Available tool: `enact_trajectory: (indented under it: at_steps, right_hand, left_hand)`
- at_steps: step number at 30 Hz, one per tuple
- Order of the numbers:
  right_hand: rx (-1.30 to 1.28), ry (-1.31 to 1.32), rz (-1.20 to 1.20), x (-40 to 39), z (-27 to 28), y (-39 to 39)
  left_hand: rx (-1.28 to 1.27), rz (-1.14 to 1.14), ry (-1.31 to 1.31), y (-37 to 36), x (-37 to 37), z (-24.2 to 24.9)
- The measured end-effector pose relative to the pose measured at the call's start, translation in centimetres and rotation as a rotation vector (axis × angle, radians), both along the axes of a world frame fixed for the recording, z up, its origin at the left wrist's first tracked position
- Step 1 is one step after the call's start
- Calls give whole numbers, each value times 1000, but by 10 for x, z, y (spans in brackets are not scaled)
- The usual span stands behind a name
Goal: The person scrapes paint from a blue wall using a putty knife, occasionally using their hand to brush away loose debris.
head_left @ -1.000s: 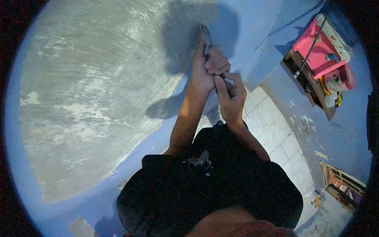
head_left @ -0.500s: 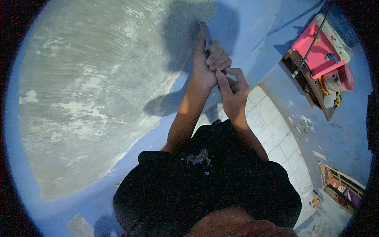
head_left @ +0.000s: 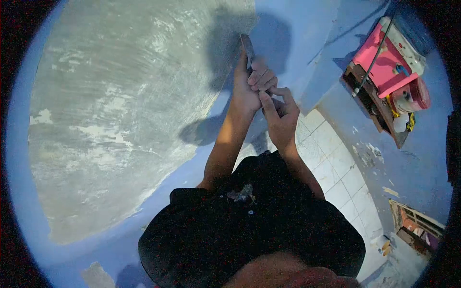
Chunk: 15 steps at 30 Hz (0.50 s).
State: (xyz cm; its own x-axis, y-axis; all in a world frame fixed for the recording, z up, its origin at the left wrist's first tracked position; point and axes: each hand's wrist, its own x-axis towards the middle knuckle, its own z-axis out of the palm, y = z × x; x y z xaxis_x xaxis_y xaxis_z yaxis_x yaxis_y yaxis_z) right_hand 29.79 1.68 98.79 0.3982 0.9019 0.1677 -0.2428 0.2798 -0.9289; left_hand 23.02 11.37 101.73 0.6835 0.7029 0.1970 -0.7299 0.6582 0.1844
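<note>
My left hand (head_left: 250, 86) is wrapped round a flat, narrow blade-like tool (head_left: 247, 49), whose thin end sticks up past my thumb. The tool's lower part is hidden in the fingers. Just below and to the right, my right hand (head_left: 279, 109) touches the left fingers, its thumb and forefinger pinched together at the left hand's heel. What that pinch holds, if anything, is too small to make out. Both hands are in front of the wall, where a grey plastered patch (head_left: 110, 115) meets blue paint.
At the upper right a brown wooden shelf (head_left: 377, 115) bears a pink container (head_left: 379, 57) and a clear jar with a pink lid (head_left: 408, 96). A dark cable hangs before them. White floor tiles (head_left: 336, 168) lie below right; a framed opening (head_left: 415, 225) is at the lower right.
Both hands have shifted slightly left and down in the view, still together. The tool's blade now shows more of its flat face.
</note>
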Motion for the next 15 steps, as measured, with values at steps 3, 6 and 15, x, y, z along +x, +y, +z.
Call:
enact_trajectory:
  at_steps: [3, 6, 15]
  right_hand:
    - [-104, -64, 10, 6, 8, -6]
    - [-59, -61, -11, 3, 9, -7]
    - [53, -31, 8, -6, -7, -3]
  left_hand:
    - [-30, 60, 40, -2, 5, 1]
    - [-41, 64, 28, -4, 5, -1]
    - [4, 57, 18, -3, -1, -7]
